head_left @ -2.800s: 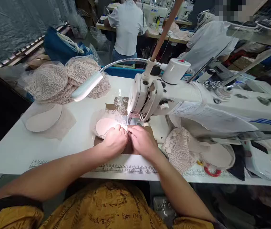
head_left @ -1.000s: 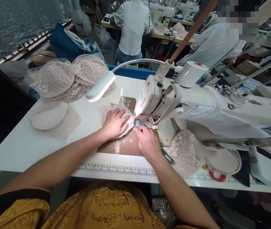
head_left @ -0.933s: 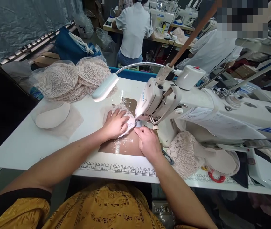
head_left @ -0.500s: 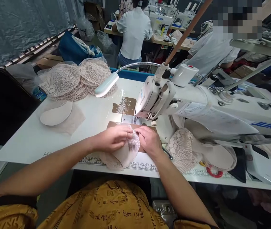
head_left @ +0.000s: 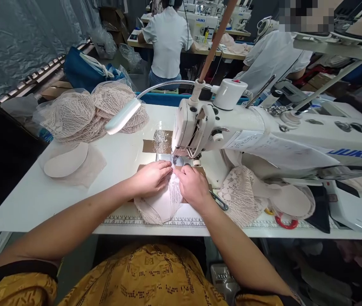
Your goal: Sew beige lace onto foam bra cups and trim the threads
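Observation:
A pale lace bra cup [head_left: 158, 206] lies in front of the sewing machine [head_left: 213, 121], its far edge close to the needle area. My left hand [head_left: 154, 177] is closed on the cup's edge from the left, fingertips near the presser foot. From the right, my right hand [head_left: 193, 185] pinches the same edge, thumb and fingers drawn together. Both sets of fingertips almost meet just before the needle. The fabric right under the fingers is partly hidden.
Stacked lace cups [head_left: 72, 112] sit at the back left, near a smooth pad on mesh [head_left: 66, 161]. A lamp [head_left: 123, 117] arches over the table. More lace pieces [head_left: 240, 193] and red-handled scissors [head_left: 286, 222] lie right. A ruler strip [head_left: 187, 223] follows the front edge. Co-workers sit beyond.
Both hands have moved forward to the needle area with the lace cup's edge. The cup now lies flatter, its smooth inner side showing. The head view has shifted slightly.

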Action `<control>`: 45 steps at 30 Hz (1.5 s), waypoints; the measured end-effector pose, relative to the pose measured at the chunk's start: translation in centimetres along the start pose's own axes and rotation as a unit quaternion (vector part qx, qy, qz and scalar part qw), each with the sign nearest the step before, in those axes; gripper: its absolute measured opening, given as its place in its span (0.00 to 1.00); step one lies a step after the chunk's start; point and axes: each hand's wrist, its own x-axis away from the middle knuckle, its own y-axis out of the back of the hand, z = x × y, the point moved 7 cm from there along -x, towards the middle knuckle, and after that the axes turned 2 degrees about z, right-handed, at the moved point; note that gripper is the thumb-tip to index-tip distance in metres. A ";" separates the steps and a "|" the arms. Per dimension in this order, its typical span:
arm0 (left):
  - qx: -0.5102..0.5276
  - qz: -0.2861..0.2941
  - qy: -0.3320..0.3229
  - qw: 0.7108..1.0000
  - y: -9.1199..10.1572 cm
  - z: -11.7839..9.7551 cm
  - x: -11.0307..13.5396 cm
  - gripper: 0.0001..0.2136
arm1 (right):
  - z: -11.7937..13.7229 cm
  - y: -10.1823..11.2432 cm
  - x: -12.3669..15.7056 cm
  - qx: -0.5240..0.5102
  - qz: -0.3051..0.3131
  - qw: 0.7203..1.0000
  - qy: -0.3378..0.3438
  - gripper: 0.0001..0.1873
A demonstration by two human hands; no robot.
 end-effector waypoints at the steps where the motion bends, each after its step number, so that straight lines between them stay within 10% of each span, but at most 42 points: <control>1: 0.000 0.005 0.000 1.000 -0.1 0.2 -0.1 0.20 | -0.1 0.0 -0.1 0.002 -0.001 1.000 -0.004 0.22; 14: 0.026 0.106 -0.073 0.991 -0.3 3.4 -1.4 0.27 | -0.2 0.0 -0.7 -0.009 -0.002 0.999 -0.036 0.21; 24: -0.004 -0.018 -0.040 0.999 0.6 -2.9 1.5 0.12 | -1.3 0.6 0.1 -0.133 -0.047 0.990 -0.029 0.19; 35: -0.005 -0.070 0.022 0.997 -0.2 -1.7 1.9 0.14 | 0.3 4.2 2.8 -0.172 0.063 0.982 0.042 0.16; 45: 0.180 -0.057 0.087 0.978 0.5 0.1 2.3 0.08 | 2.6 -0.3 4.0 -0.052 -0.002 0.995 0.083 0.18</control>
